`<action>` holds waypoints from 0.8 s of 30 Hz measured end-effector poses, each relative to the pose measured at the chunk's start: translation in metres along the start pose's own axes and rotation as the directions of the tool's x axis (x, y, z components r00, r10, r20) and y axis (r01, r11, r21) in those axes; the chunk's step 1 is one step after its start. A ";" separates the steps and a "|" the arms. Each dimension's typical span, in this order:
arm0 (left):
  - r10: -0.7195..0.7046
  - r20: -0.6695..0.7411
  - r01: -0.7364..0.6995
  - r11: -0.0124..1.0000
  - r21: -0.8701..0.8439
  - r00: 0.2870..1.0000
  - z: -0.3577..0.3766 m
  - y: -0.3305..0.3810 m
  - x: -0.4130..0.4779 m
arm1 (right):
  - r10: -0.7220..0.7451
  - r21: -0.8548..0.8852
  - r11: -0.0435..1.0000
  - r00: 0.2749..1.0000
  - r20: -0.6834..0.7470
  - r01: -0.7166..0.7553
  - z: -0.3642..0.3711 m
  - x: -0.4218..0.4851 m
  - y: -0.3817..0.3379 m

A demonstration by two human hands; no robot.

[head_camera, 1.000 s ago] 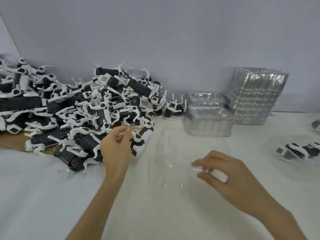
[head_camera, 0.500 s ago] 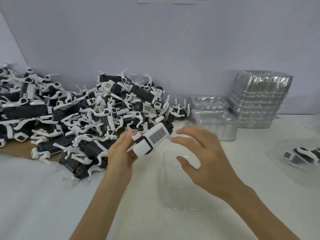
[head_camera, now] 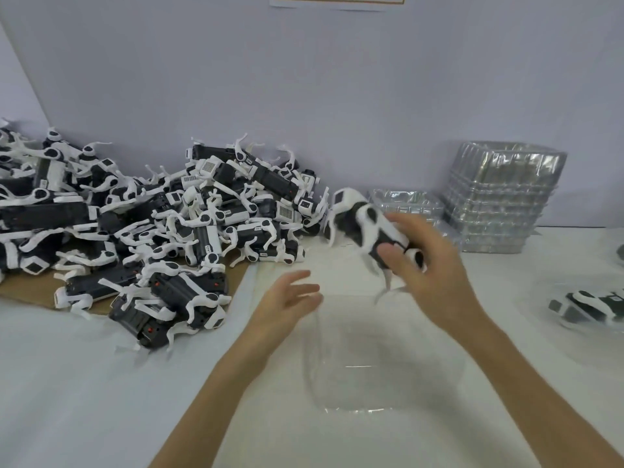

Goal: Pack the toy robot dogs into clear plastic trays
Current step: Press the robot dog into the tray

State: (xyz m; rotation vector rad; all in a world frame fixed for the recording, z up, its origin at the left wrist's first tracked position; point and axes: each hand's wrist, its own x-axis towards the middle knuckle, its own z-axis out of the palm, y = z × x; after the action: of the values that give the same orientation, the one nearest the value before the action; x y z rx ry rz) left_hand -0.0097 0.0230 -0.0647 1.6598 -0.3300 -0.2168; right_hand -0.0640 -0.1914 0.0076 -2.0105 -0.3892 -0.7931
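Now that it has been passed from the left hand [head_camera: 287, 305], a toy dog [head_camera: 366, 228] is gripped by the right hand [head_camera: 435, 278].
Left fingers are released; a clear tray [head_camera: 381, 383] lies below the right fingers, so placing is judged next.

No legible text; barcode stickers [head_camera: 189, 180] on piled toy dogs [head_camera: 202, 214] too small to read

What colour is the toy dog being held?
The toy dog is black and white; head view shows it.
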 end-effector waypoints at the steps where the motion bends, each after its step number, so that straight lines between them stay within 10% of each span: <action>1: -0.038 0.076 0.033 0.997 0.064 0.996 0.004 -0.002 -0.001 | 0.116 0.089 0.989 0.991 0.063 -0.121 -0.012 0.004 0.002; 7: 0.012 0.119 -0.043 0.963 0.265 0.993 0.013 -0.005 -0.001 | 0.293 -0.255 0.949 0.813 0.503 -0.184 -0.048 0.002 0.026; 19: 0.001 0.162 -0.046 0.959 0.280 0.987 0.009 -0.007 0.000 | 0.359 -0.483 0.875 0.695 0.623 -0.019 -0.023 -0.022 0.044; 24: -0.045 0.056 0.024 0.943 0.333 0.997 0.014 -0.009 -0.001 | 0.251 -0.485 0.875 0.849 0.465 0.007 -0.019 -0.035 0.043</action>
State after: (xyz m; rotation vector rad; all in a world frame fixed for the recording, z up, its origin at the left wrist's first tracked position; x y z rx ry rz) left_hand -0.0139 0.0113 -0.0752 1.9968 -0.4020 -0.2497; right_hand -0.0739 -0.2291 -0.0365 -2.6886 -0.3821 -0.2516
